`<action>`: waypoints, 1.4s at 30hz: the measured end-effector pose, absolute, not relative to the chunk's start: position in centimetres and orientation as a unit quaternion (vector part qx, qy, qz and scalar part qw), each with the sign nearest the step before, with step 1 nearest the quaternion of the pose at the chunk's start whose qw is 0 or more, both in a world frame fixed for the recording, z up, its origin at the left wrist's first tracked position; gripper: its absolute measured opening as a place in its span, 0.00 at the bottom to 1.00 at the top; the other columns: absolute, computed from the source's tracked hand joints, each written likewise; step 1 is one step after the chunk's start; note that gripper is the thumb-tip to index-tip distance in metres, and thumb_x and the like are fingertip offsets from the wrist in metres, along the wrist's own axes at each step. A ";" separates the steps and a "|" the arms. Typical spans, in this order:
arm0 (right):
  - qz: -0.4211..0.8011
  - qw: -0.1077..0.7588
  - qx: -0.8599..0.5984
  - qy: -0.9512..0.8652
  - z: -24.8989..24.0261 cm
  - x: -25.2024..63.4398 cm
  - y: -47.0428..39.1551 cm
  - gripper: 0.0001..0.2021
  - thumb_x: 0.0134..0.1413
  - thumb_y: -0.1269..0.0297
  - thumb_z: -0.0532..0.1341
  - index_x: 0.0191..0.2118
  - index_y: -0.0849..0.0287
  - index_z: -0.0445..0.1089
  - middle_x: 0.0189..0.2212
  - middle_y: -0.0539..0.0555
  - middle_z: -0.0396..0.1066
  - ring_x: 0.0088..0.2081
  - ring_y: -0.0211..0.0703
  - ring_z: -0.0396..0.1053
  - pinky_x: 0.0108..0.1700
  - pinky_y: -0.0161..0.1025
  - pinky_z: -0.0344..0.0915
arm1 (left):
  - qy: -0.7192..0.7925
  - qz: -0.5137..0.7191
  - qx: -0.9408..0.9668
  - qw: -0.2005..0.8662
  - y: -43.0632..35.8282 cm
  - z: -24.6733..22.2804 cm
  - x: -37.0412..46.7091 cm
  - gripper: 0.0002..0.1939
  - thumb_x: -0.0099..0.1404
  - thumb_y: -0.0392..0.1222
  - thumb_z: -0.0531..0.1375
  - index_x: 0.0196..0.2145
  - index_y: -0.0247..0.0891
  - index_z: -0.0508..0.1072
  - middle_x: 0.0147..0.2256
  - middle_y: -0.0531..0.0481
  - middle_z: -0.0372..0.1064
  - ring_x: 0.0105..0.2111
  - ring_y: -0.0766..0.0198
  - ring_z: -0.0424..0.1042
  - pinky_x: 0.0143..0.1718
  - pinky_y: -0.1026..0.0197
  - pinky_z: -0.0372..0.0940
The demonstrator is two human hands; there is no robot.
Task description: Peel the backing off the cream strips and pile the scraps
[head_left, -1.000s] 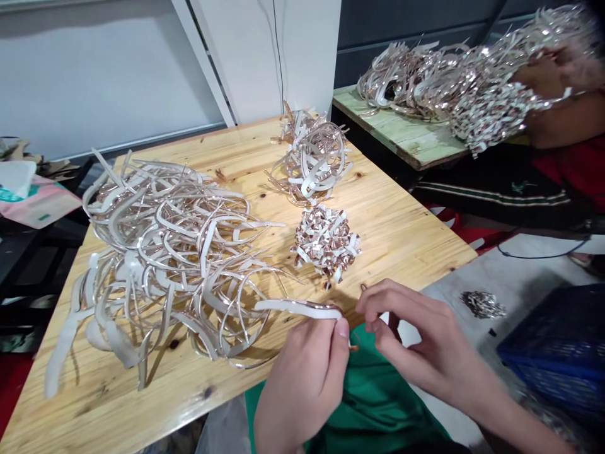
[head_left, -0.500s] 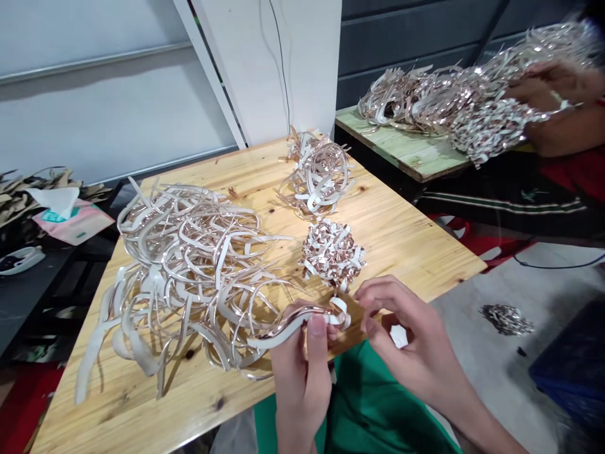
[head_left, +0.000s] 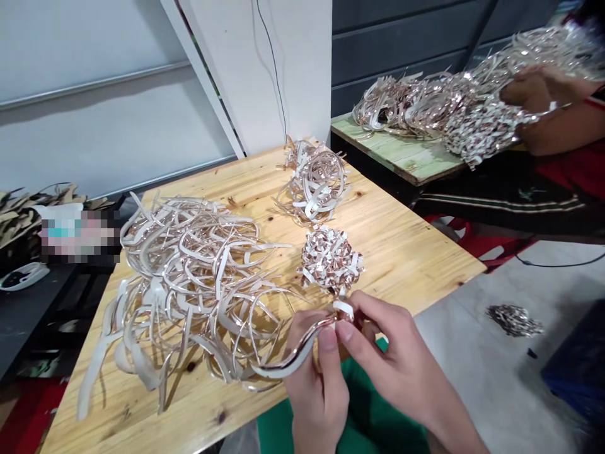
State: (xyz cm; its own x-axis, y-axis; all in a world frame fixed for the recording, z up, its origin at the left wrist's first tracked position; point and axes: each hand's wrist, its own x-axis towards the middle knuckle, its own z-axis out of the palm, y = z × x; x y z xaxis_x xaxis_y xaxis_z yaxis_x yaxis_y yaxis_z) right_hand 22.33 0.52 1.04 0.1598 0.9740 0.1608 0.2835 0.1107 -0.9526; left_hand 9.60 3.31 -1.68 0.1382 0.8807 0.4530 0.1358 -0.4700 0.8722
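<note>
A curved strip [head_left: 297, 360], white on one face and shiny rose-gold on the other, is pinched in my left hand [head_left: 316, 378]. My right hand [head_left: 394, 356] is closed on the strip's curled end, thumb beside the left thumb. Just beyond my fingers lies a heap of short curled white and copper pieces [head_left: 331, 257]. To the left spreads a large tangle of long strips [head_left: 198, 271], its edge close to my left hand. Farther back sits a smaller tangle of strips [head_left: 316, 180].
Everything rests on a wooden table [head_left: 411, 252]. At the right, a person's hands [head_left: 543, 94] work over more strips [head_left: 435, 104] on a second table [head_left: 401, 151]. Scraps [head_left: 515, 320] lie on the floor near a dark blue container [head_left: 576, 359]. A white wall stands behind.
My right hand has moved left and closed on the strip's curled end, meeting my left hand. The white bit seen in my right palm no longer shows.
</note>
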 end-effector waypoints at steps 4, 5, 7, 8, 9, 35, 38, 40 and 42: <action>0.332 0.472 -0.552 -0.603 1.3 22.6 0.8 0.15 0.74 0.66 0.56 0.31 0.55 0.60 0.27 0.47 0.62 0.28 0.38 0.60 0.30 0.37 0.55 | 0.402 0.545 0.639 0.365 3.4 -2.0 9.6 0.15 0.82 0.45 0.55 0.38 0.41 0.77 0.34 0.48 0.76 0.35 0.58 0.77 0.40 0.60 0.73; 0.344 0.469 -0.543 -0.605 1.3 22.7 0.8 0.15 0.74 0.66 0.56 0.31 0.55 0.60 0.27 0.47 0.63 0.28 0.39 0.60 0.31 0.37 0.55 | 0.401 0.542 0.633 0.380 3.3 -2.1 9.7 0.16 0.82 0.45 0.55 0.37 0.41 0.77 0.34 0.48 0.76 0.35 0.59 0.77 0.40 0.60 0.73; 0.384 0.480 -0.524 -0.590 1.2 22.9 0.8 0.15 0.75 0.63 0.55 0.31 0.55 0.61 0.26 0.47 0.62 0.28 0.40 0.60 0.31 0.38 0.55 | 0.394 0.550 0.608 0.416 3.2 -2.6 9.9 0.17 0.82 0.46 0.55 0.37 0.41 0.78 0.34 0.49 0.76 0.35 0.60 0.77 0.40 0.62 0.73; 0.407 0.490 -0.513 -0.576 1.0 23.0 0.9 0.16 0.75 0.61 0.55 0.30 0.55 0.61 0.25 0.47 0.62 0.28 0.40 0.60 0.30 0.38 0.55 | 0.397 0.561 0.583 0.433 3.1 -2.8 10.1 0.17 0.81 0.48 0.56 0.37 0.41 0.79 0.34 0.49 0.77 0.35 0.61 0.77 0.40 0.63 0.73; 0.426 0.500 -0.503 -0.562 0.9 23.0 0.9 0.18 0.76 0.58 0.55 0.30 0.55 0.61 0.25 0.47 0.61 0.27 0.40 0.59 0.30 0.38 0.55 | 0.405 0.578 0.550 0.447 3.0 -2.9 10.4 0.16 0.81 0.50 0.58 0.38 0.41 0.80 0.34 0.50 0.78 0.34 0.61 0.77 0.38 0.63 0.73; 0.495 0.547 -0.505 -0.448 -1.2 21.5 1.2 0.17 0.68 0.49 0.66 0.34 0.55 0.64 0.26 0.46 0.60 0.28 0.40 0.59 0.29 0.36 0.56 | 0.352 0.687 0.367 0.519 3.4 -3.1 11.2 0.14 0.78 0.51 0.60 0.37 0.42 0.77 0.35 0.51 0.74 0.33 0.60 0.76 0.36 0.59 0.77; 0.443 0.474 -0.545 -0.532 -0.9 21.9 0.7 0.15 0.76 0.56 0.58 0.35 0.55 0.64 0.29 0.48 0.66 0.31 0.42 0.64 0.33 0.37 0.59 | 0.370 0.658 0.415 0.508 3.1 -3.1 10.6 0.14 0.77 0.54 0.60 0.38 0.43 0.76 0.35 0.50 0.74 0.34 0.58 0.76 0.38 0.59 0.76; 0.411 0.458 -0.547 -0.567 -0.6 22.2 0.6 0.14 0.76 0.61 0.56 0.34 0.55 0.63 0.30 0.49 0.69 0.32 0.42 0.66 0.35 0.38 0.59 | 0.401 0.618 0.469 0.487 3.2 -3.1 10.1 0.13 0.77 0.54 0.62 0.40 0.42 0.76 0.35 0.50 0.75 0.35 0.59 0.76 0.38 0.61 0.74; 0.399 0.454 -0.534 -0.591 -0.4 22.4 0.6 0.13 0.76 0.64 0.56 0.34 0.55 0.62 0.31 0.48 0.69 0.32 0.41 0.66 0.36 0.38 0.59 | 0.425 0.553 0.535 0.476 3.3 -2.9 9.6 0.13 0.77 0.53 0.62 0.40 0.41 0.74 0.34 0.51 0.73 0.35 0.59 0.75 0.38 0.62 0.72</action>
